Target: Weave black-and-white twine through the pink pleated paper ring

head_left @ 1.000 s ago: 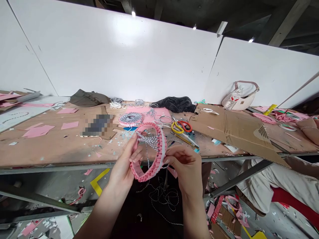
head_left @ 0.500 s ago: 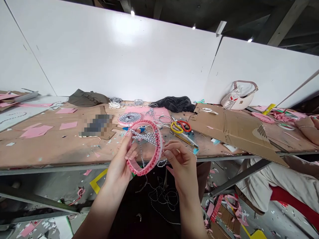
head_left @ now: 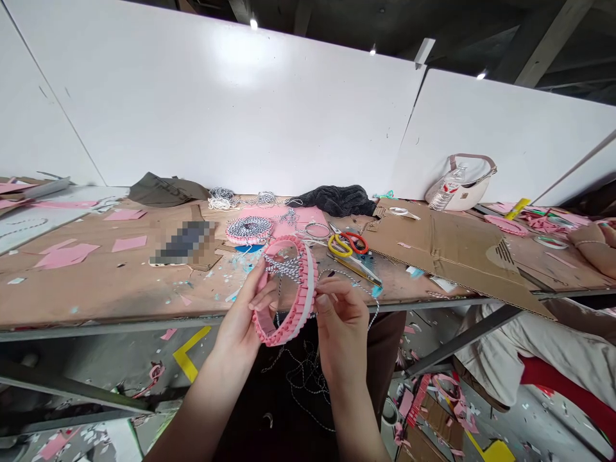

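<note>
One pink ring (head_left: 302, 300) stands between the clasping left hand (head_left: 243, 314) and right hand (head_left: 344, 321), fingertips pinched at its rim; scissors (head_left: 345, 239) lie beyond.

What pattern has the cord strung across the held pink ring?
The cord is white with dark flecks, as the head view shows.

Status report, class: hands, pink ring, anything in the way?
Left hand holding pink ring, striped cord strung inside. Right hand at its outer edge, grip unclear. Loose cord beside right hand.
</note>
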`<control>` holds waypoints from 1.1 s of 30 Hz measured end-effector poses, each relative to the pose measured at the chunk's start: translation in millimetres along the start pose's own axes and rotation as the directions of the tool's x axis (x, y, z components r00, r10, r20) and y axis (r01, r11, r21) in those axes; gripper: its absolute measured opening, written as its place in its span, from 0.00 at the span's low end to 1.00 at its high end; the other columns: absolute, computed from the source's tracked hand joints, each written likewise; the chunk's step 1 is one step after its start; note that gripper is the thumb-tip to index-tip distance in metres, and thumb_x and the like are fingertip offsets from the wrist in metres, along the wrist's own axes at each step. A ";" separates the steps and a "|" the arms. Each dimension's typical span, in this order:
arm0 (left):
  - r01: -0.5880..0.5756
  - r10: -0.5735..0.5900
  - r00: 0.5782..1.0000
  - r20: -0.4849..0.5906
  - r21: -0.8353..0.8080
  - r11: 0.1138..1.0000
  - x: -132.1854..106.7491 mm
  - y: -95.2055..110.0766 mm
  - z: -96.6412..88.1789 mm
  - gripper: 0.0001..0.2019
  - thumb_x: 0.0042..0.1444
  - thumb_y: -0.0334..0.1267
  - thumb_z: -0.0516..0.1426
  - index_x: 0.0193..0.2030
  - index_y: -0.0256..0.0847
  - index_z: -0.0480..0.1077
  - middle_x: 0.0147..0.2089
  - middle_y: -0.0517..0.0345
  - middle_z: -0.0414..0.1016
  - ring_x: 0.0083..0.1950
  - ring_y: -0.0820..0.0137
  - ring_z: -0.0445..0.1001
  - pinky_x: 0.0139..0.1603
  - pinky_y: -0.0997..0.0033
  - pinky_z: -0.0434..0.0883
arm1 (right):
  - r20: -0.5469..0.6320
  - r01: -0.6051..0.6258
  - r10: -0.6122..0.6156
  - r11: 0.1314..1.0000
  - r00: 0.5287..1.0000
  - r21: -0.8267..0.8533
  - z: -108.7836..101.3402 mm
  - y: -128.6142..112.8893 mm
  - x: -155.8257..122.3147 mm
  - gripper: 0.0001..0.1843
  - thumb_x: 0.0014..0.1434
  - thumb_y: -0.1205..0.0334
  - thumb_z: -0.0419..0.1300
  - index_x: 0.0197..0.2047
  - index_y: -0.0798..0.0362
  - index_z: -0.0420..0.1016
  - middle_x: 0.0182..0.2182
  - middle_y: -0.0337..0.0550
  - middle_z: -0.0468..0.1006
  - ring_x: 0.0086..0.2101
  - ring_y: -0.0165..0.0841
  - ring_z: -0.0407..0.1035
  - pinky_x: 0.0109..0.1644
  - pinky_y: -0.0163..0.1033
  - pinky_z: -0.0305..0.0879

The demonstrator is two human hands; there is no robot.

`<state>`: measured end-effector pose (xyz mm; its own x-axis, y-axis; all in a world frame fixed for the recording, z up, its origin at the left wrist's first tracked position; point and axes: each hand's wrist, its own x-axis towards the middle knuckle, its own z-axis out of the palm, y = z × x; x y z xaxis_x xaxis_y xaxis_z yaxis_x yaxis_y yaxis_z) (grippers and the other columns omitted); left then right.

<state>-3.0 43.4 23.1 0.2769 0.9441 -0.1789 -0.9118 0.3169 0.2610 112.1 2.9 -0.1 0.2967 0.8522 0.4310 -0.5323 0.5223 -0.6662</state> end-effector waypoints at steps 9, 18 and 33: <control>0.006 -0.006 1.000 -0.004 -0.026 1.000 -2.5 -3.0 1.7 0.14 0.74 0.34 0.46 0.34 0.39 0.63 0.17 0.73 0.58 0.11 0.86 0.60 0.14 0.88 0.58 | -0.045 -0.078 0.081 0.995 0.996 0.068 -1.4 -1.4 0.1 0.07 0.51 0.64 0.75 0.32 0.46 0.83 0.29 0.33 0.79 0.30 0.24 0.71 0.35 0.25 0.69; 0.043 -0.043 0.999 0.019 0.006 0.999 -1.5 -1.1 -0.8 0.20 0.75 0.38 0.44 0.29 0.39 0.60 0.15 0.74 0.51 0.11 0.86 0.60 0.15 0.87 0.59 | 0.013 -0.081 0.080 0.997 0.997 0.020 -5.9 -0.8 -1.3 0.02 0.60 0.61 0.70 0.35 0.48 0.83 0.30 0.34 0.78 0.30 0.22 0.70 0.35 0.24 0.69; 0.076 -0.080 0.990 -0.118 -0.041 0.996 -3.0 -3.0 10.9 0.19 0.74 0.39 0.45 0.29 0.41 0.57 0.15 0.72 0.54 0.09 0.87 0.57 0.10 0.90 0.55 | -0.042 0.121 -0.137 0.955 0.990 -0.271 3.6 -12.2 -4.1 0.12 0.60 0.72 0.65 0.37 0.44 0.84 0.33 0.35 0.80 0.35 0.26 0.74 0.38 0.28 0.74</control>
<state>2.2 40.5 33.2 0.3116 0.8983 -0.3097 -0.8997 0.3838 0.2078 114.6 -7.1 8.5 0.3996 0.7733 0.4923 -0.2581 0.6102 -0.7490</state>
